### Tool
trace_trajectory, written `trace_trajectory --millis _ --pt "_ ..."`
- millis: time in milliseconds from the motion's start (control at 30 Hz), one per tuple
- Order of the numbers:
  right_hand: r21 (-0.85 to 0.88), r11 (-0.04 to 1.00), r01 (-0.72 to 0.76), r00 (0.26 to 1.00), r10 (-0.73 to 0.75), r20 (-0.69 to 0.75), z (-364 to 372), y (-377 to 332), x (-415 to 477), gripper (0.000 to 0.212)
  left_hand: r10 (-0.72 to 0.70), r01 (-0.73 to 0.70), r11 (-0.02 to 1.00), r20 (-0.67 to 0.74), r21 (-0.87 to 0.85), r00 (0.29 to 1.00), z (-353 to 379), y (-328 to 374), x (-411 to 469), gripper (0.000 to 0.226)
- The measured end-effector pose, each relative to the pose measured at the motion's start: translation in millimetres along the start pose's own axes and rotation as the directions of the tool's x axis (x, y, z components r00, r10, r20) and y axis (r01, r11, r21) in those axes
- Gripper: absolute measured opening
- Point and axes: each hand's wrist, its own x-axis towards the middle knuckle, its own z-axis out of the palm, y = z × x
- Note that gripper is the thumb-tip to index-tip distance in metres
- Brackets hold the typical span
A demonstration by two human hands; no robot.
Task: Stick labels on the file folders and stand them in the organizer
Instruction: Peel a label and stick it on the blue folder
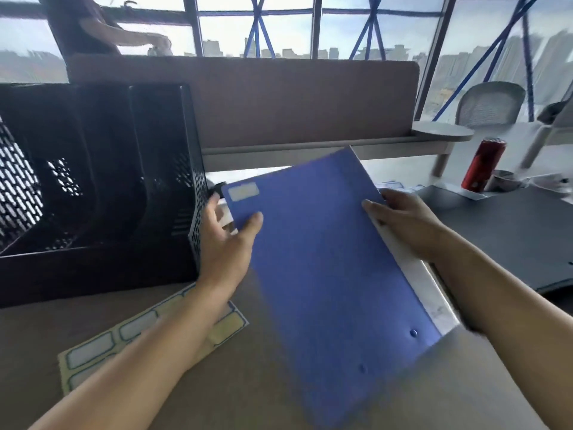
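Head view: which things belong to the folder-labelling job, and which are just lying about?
Job: blue plastic file folder, gripped by left hand and right hand; its white label; black perforated organizer; yellow label sheet.
Lying about: red drink can; grey mesh chair.

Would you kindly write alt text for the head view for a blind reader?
The left hand and right hand hold a labelled blue file folder, tilted, beside a black mesh organizer. A label sheet lies on the desk under the left forearm.

The organizer (189, 169) runs off the left edge; the folder (325, 274) looks blurred.
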Motion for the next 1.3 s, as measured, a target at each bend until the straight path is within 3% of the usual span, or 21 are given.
trace_trajectory --millis 33,133,200,367,433,533,667,800,933,1033,1133,1300 --pt "0.030 0.999 0.033 0.999 -0.032 -0.021 2.0 -5.5 1.8 0.012 -0.053 0.053 0.997 0.010 -0.055 0.999 1.1 6.4 -1.6 0.066" --pt "0.110 0.986 0.126 0.989 -0.116 -0.087 11.1 -19.4 9.8 0.011 -0.217 0.253 0.960 0.253 -0.118 0.943 0.8 25.5 -9.4 0.032" --pt "0.057 0.977 0.205 0.970 -0.195 -0.141 19.5 -30.2 17.3 0.008 -0.291 0.357 0.919 0.327 -0.165 0.899 -2.4 40.3 -14.9 0.023" --pt "-0.137 0.953 0.271 0.942 -0.292 -0.164 53.8 -69.1 45.2 0.009 -0.067 0.098 0.979 0.172 -0.179 0.983 -24.6 76.5 -7.2 0.016" --pt "-0.241 0.922 0.303 0.936 -0.336 -0.106 75.8 -91.6 55.6 0.026 0.062 -0.049 0.990 0.090 -0.132 0.994 -39.6 94.2 -0.4 0.018" --pt "-0.319 0.836 0.446 0.876 -0.481 -0.037 117.5 -137.8 52.5 0.063 0.236 -0.239 0.968 -0.035 -0.077 0.971 -64.7 119.6 12.9 0.031" --pt "-0.184 0.805 0.564 0.825 -0.558 0.091 177.5 -205.4 30.3 0.063 0.436 -0.435 0.899 -0.171 0.050 0.883 -102.7 153.1 24.0 0.027" --pt "0.029 0.861 0.507 0.819 -0.492 0.296 226.8 -259.3 22.2 0.064 0.566 -0.516 0.823 -0.266 0.239 0.780 -145.8 175.9 27.8 0.029" --pt "0.270 0.864 0.425 0.791 -0.499 0.354 269.8 -301.0 14.0 0.058 0.640 -0.541 0.768 -0.370 0.344 0.673 -190.6 184.5 28.1 0.026" --pt "0.331 0.858 0.394 0.768 -0.505 0.394 304.6 -321.2 7.0 0.058 0.701 -0.548 0.711 -0.379 0.440 0.604 -217.0 192.0 20.5 0.019" --pt "0.400 0.863 0.308 0.734 -0.484 0.477 334.2 -333.7 -2.0 0.057 0.716 -0.515 0.695 -0.416 0.503 0.560 -247.7 195.0 17.7 0.004" --pt "0.466 0.866 0.180 0.702 -0.445 0.557 377.0 -332.4 -4.3 0.057 0.720 -0.474 0.687 -0.424 0.551 0.549 -283.7 186.0 25.5 0.007"
